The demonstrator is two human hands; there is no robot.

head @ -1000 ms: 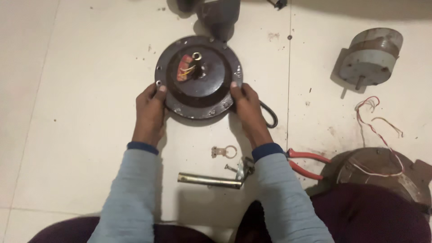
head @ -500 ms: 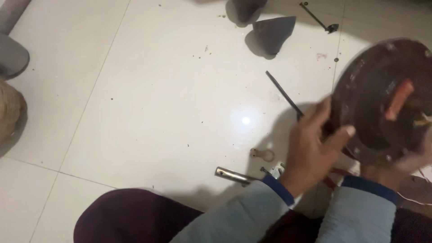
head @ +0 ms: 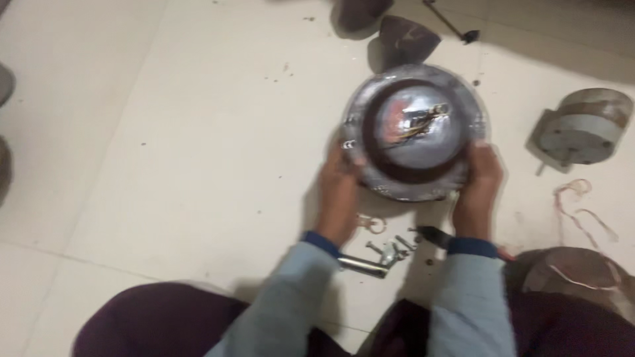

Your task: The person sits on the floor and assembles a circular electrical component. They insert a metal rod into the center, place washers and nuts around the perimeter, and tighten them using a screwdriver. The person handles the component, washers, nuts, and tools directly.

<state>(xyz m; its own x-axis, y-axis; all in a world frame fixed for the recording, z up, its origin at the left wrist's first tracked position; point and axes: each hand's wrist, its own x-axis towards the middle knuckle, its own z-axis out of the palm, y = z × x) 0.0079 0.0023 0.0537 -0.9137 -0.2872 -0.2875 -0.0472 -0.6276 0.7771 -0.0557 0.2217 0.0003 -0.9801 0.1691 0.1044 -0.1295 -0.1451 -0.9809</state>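
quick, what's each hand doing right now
Left hand: closed on the left rim of the round motor housing.
Right hand: closed on the housing's right rim.

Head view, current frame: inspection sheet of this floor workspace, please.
Surface: pale tiled floor, specks of dirt.
Job's things: round metal motor housing, wires at its centre.
Clutter: metal tube, loose bolts, small ring, grey motor, two dark cones.
Grippers: left hand and right hand grip the housing's opposite edges.
Cables: loose wire at right.
Surroundings: person's dark trousers; nothing else seen.
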